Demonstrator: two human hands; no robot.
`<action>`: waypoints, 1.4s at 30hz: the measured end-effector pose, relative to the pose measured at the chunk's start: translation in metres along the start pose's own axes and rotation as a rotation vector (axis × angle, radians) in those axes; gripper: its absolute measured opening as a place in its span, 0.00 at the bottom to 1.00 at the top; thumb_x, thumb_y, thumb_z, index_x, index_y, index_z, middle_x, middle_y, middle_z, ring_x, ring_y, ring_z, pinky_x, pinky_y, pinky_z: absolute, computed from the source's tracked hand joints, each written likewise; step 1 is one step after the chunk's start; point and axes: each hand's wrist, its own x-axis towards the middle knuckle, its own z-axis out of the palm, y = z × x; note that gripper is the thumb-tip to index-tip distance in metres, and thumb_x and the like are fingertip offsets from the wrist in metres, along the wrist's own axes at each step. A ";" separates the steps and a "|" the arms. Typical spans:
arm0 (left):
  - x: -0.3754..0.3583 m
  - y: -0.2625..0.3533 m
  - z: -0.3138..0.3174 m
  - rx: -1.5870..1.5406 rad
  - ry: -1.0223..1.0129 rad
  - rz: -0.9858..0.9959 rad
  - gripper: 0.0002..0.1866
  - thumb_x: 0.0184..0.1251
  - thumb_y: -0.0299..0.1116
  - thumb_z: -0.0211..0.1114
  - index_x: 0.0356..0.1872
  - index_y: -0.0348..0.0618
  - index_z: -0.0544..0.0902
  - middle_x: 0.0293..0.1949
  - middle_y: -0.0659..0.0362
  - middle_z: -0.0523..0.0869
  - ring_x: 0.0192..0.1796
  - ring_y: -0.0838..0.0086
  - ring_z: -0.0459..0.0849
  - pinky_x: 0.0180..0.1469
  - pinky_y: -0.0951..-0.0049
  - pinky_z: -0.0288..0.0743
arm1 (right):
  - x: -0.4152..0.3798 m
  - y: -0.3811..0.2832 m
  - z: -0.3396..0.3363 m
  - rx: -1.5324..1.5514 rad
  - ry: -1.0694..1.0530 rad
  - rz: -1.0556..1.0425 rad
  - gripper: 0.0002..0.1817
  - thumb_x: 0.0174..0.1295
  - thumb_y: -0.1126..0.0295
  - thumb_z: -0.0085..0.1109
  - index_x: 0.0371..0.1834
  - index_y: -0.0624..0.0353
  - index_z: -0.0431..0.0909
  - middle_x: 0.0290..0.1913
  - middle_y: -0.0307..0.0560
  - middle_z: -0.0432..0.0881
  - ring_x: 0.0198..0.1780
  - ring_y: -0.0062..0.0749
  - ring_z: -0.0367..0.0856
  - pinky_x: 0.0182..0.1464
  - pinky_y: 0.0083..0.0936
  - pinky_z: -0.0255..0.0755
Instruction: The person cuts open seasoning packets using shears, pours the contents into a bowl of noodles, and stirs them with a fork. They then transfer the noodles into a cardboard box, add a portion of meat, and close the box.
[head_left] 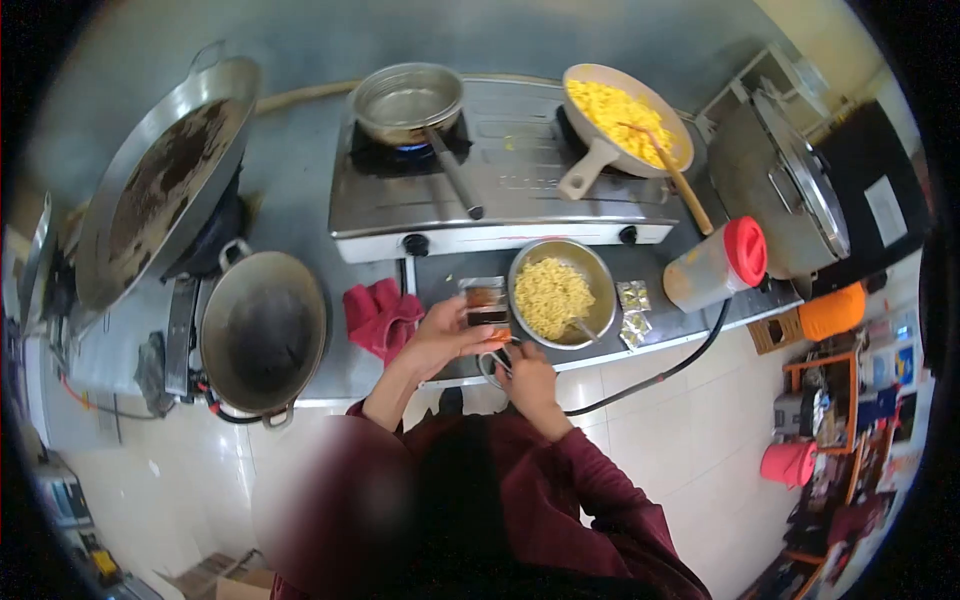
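My left hand (447,332) pinches a strip of seasoning sachets (487,297), with clear, dark and orange-red sections, just left of the noodle bowl. Close beside it, my right hand (530,378) is closed around what looks like a pair of scissors (488,368); a looped handle shows and the blades are mostly hidden. A metal bowl (606,290) stands in front of the stove, holding cooked noodles (550,298) and a spoon (583,327). Right of the bowl lie silver sachets (634,315).
On the gas stove (510,190), a saucepan (408,100) sits over a lit blue flame. A pan of scrambled egg (620,112) with a wooden spatula rests on the other burner. Nearby are a red cloth (382,318), a wok (262,330), a red-lidded container (715,265) and a large pot (765,190).
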 end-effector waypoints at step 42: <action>0.127 -0.047 0.091 0.768 0.411 0.473 0.09 0.56 0.18 0.67 0.38 0.36 0.81 0.35 0.59 0.86 0.39 0.79 0.84 0.42 0.78 0.78 | 0.114 0.121 -0.128 0.666 -0.041 -0.199 0.07 0.56 0.70 0.61 0.36 0.57 0.81 0.33 0.49 0.82 0.37 0.46 0.81 0.40 0.35 0.74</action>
